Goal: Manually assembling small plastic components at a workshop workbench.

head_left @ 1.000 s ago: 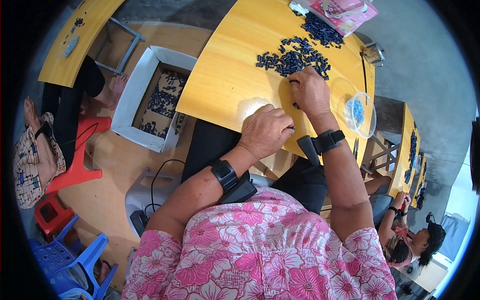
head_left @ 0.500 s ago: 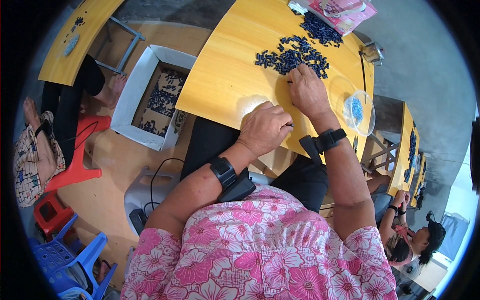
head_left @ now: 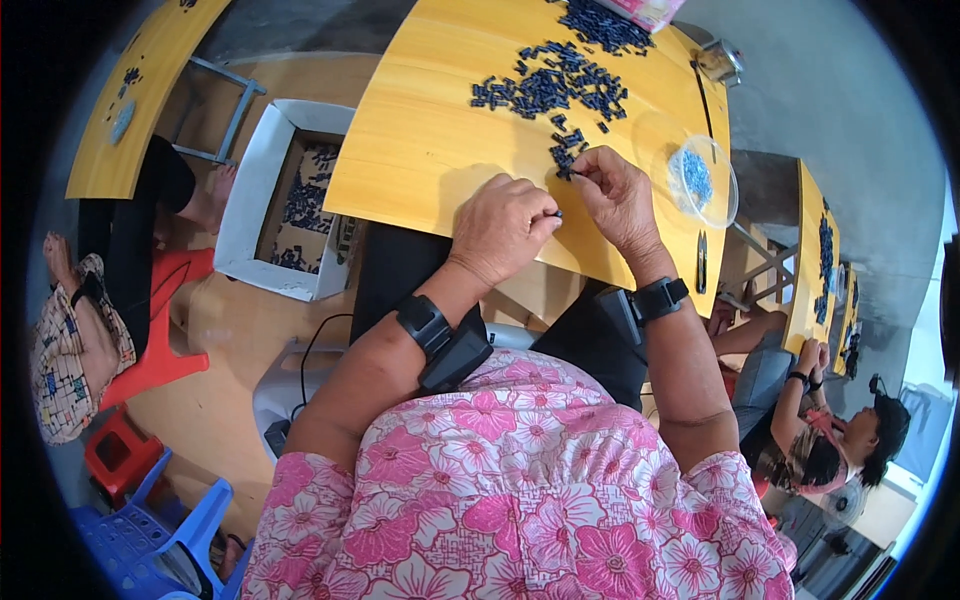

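Note:
My left hand [head_left: 503, 228] is closed above the table's near edge, a small black cylindrical piece [head_left: 558, 213] pinched between thumb and forefinger. To its right, my right hand [head_left: 617, 203] pinches at a small black piece at the near end of a short trail of black pieces [head_left: 566, 140]. Its fingertips partly hide that piece. The trail leads away to a spread heap of the same pieces [head_left: 545, 90] on the yellow table [head_left: 400, 150]. A second heap [head_left: 606, 30] lies farther back.
Right of my right hand stands a clear round tub [head_left: 728, 190] with small light-blue bits [head_left: 692, 175]. Snips [head_left: 702, 262], a black rod [head_left: 703, 98] and a metal tin [head_left: 720, 62] lie along the right edge. A white box [head_left: 240, 225] holding black pieces is on the left. Co-workers sit either side.
My right hand has drawn back from the heap toward me, and a trail of black pieces now reaches nearer. My left hand still holds its piece. The whole view has shifted slightly.

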`<state>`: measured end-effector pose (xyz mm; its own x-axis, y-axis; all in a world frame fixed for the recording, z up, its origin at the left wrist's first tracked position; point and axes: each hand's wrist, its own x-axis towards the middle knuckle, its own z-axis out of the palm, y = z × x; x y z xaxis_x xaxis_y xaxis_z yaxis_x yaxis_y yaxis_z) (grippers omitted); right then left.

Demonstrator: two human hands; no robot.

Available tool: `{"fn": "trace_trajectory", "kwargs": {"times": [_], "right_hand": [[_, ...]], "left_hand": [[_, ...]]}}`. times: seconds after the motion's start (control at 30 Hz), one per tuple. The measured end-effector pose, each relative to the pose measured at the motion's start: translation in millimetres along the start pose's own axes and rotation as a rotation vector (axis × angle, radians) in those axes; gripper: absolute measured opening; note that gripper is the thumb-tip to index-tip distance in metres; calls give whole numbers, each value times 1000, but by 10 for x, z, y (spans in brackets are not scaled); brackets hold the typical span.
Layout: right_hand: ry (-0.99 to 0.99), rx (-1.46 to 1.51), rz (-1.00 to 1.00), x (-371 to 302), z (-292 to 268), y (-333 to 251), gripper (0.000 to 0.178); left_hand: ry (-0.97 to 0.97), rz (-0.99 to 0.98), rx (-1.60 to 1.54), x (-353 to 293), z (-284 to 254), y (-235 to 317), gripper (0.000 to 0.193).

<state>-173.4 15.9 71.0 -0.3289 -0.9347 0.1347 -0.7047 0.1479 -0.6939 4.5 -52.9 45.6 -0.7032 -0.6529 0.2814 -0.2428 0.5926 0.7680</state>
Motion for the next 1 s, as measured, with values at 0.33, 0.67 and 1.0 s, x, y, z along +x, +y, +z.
{"fn": "trace_trajectory", "kwargs": {"times": [0.33,0.67,1.0], "right_hand": [[16,686,445,-523,77,-36,11],[17,660,471,-485,144,-155,14],[12,731,469,-493,156,-71,12]], "left_hand": [[9,38,50,-21,33,-19,8],[-15,62,60,-17,11,-19,7],[0,67,64,-28,33,-46,9]]}}
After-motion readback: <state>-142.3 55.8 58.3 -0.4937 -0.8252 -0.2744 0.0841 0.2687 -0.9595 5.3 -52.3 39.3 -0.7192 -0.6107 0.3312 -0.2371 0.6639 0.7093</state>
